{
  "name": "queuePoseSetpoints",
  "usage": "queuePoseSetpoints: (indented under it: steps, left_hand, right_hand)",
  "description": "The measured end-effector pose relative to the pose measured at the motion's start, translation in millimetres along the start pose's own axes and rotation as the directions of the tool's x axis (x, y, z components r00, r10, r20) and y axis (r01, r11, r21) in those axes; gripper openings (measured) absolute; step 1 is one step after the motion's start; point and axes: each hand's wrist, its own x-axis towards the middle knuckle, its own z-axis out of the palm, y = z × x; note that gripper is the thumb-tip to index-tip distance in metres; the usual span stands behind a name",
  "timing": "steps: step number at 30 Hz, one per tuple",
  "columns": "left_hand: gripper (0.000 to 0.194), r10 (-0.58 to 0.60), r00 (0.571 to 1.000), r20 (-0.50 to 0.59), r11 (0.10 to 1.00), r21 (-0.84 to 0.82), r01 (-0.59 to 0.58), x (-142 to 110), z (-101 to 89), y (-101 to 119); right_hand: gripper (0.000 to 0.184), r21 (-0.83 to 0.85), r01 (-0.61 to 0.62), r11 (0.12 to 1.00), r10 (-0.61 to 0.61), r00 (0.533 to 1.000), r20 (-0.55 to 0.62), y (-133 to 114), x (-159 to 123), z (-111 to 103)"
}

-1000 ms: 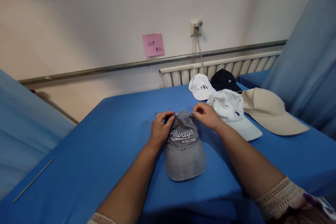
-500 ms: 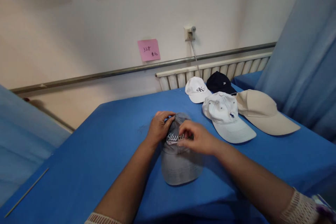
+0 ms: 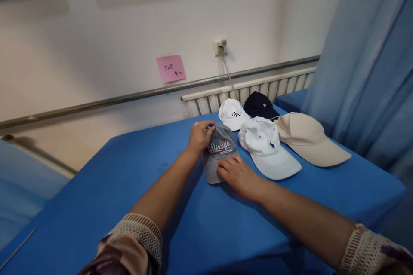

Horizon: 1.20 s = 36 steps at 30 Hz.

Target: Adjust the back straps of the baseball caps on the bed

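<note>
A grey baseball cap [image 3: 211, 166] with white "Always" lettering lies on the blue-covered table, its brim toward me. My left hand [image 3: 200, 136] is closed at the upper left of its crown, fingertips pinching the fabric near the top. Over the right part of the brim rests my right hand [image 3: 239, 175], fingers bent around the brim; the thumb is mostly hidden. Just right of the grey cap sits a pale cap [image 3: 262, 146] with a dark horse-rider emblem, close to my right hand.
Behind stand a white cap [image 3: 229, 111] with "GK" letters and a black cap [image 3: 256, 104]. A beige cap [image 3: 309, 137] lies at the right. The blue table [image 3: 122, 189] meets a wall with a radiator [image 3: 209, 104]. A thin stick [image 3: 17, 249] lies at the left edge.
The grey cap has moved away from me, toward the other caps, with my left hand at its crown. My right hand has gone from the front lettering down to the brim. The camera view has shifted.
</note>
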Motion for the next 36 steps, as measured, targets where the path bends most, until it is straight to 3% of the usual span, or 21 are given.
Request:
queuePoseSetpoints:
  steps: [4,10,17,25,30,33,36]
  left_hand:
    - [0.023,-0.065,0.998,0.018,0.997,0.034,0.064,18.5,13.9,-2.3]
    - [0.025,-0.118,0.993,0.03,0.99,0.08,0.116,31.3,18.7,-3.5]
    - [0.024,-0.151,0.988,0.038,0.986,0.073,0.148,38.0,21.9,1.2]
    - [0.026,-0.169,0.985,0.037,0.985,0.045,0.168,31.4,27.1,-6.9]
    - [0.028,-0.174,0.983,-0.06,0.983,-0.076,0.169,-1.1,6.1,-4.0]
    - [0.028,-0.257,0.961,-0.099,0.943,-0.245,0.226,-47.6,-8.6,-3.6]
    - [0.028,-0.364,0.931,-0.028,0.879,-0.34,0.333,-101.5,-15.5,-8.1]
  right_hand:
    - [0.028,-0.013,-0.128,0.992,0.128,0.991,-0.029,10.7,-2.3,1.2]
    - [0.022,-0.043,-0.273,0.961,0.271,0.962,-0.033,13.6,-1.9,1.7]
    - [0.025,-0.045,-0.347,0.937,0.347,0.938,-0.023,12.2,-1.5,3.2]
    - [0.035,0.063,-0.36,0.931,0.361,0.933,-0.005,13.0,-4.3,2.5]
    - [0.038,0.13,-0.35,0.928,0.352,0.936,0.008,15.2,-8.0,1.0]
    - [0.039,0.176,-0.329,0.928,0.34,0.94,-0.036,14.8,-8.8,2.3]
    - [0.041,0.238,-0.23,0.944,0.269,0.952,-0.146,10.8,-9.3,4.8]
